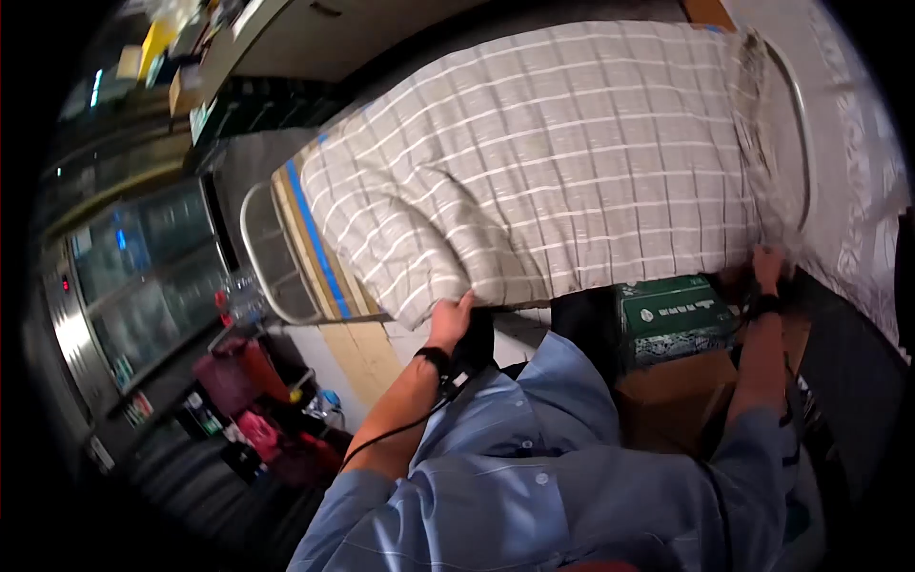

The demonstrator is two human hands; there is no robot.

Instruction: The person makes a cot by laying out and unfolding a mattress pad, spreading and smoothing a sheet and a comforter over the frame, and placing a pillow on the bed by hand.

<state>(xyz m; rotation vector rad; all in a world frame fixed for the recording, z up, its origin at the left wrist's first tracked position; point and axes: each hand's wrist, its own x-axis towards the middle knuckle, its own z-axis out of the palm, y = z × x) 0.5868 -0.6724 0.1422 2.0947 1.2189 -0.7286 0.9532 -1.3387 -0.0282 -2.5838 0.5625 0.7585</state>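
A beige checked cloth (591,153) covers most of a narrow bed with a metal frame (250,238) at its left end. My left hand (450,319) is closed on the near edge of the cloth, left of the middle, where the cloth lies in folds. At the near right corner, my right hand (768,262) touches the cloth's edge; its fingers are dark and partly hidden. A slatted board with a blue strip (319,238) shows past the cloth's left edge.
Below the bed's near edge are a green box (675,315) and an open cardboard box (677,396). A glass-doored cabinet (143,267) stands at the left, with red bags (253,381) near it. Patterned fabric (848,143) hangs at the right.
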